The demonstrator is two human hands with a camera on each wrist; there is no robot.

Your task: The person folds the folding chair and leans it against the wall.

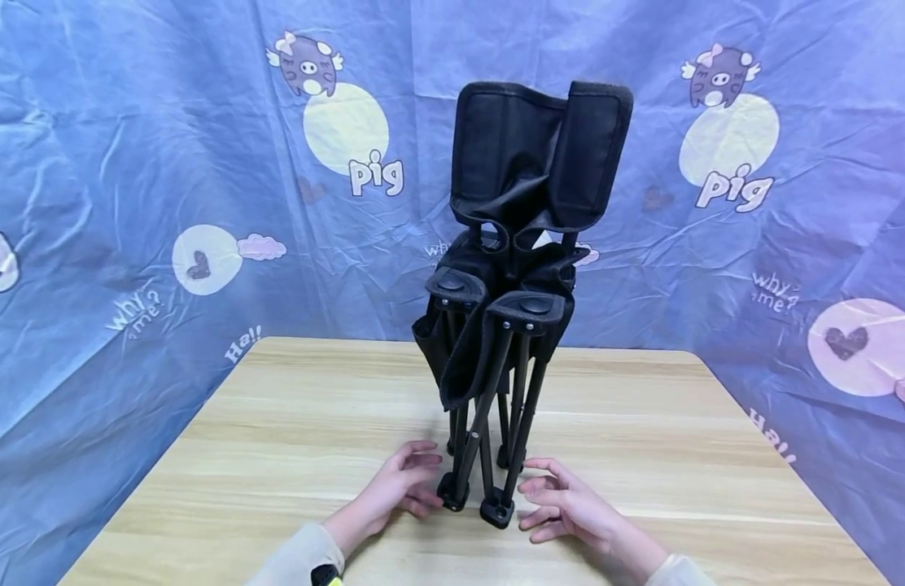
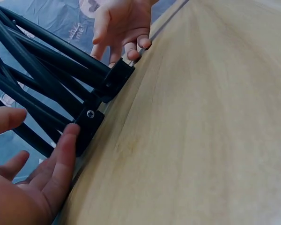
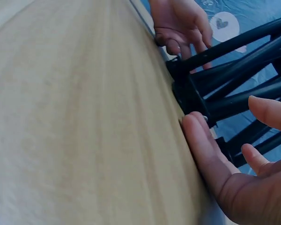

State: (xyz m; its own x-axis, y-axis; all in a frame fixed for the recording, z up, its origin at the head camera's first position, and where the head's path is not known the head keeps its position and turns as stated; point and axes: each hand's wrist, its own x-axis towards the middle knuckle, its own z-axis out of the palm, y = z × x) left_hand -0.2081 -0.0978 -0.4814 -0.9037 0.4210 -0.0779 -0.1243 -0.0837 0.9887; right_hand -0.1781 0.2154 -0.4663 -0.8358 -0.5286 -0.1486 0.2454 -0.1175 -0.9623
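Note:
A black folding camping chair stands upright and mostly folded on the wooden table, its fabric back raised and its legs drawn close together. My left hand is beside the front left foot, fingers spread and loosely bent. On the other side, my right hand is held with its palm toward the front right foot, thumb and fingers apart. In the left wrist view a left fingertip is right at a black plastic foot. The right wrist view has a right fingertip close against another foot.
The light wooden table extends around the chair on both sides. Behind it hangs a blue curtain printed with pigs and hearts, near the table's back edge. A dark watch is on the left wrist.

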